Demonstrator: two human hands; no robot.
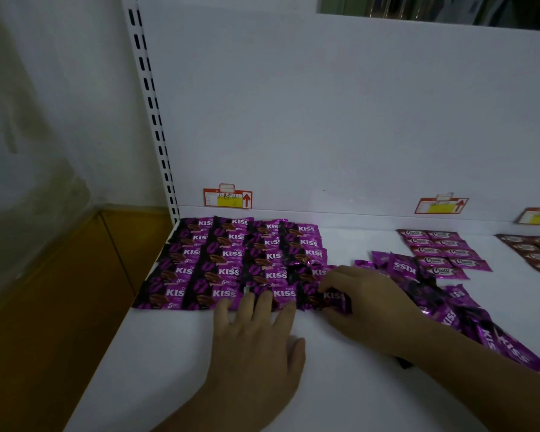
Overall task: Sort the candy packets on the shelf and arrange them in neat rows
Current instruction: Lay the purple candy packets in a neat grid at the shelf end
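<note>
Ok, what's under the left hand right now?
The left hand lays its fingers flat on the front-row Kiss packets, hiding part of them; the palm sits over the white shelf. Anything beneath the palm is covered.

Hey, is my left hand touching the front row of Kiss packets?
Touching. In the head view, straight fingers of the left hand lie on the front row of Kiss packets.

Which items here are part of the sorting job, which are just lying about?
Job: Kiss grid, loose Kiss pile, Kiss packet pinched by right hand, left hand pressing front row.
Idle: Choco rows, price tags, slotted upright.
</note>
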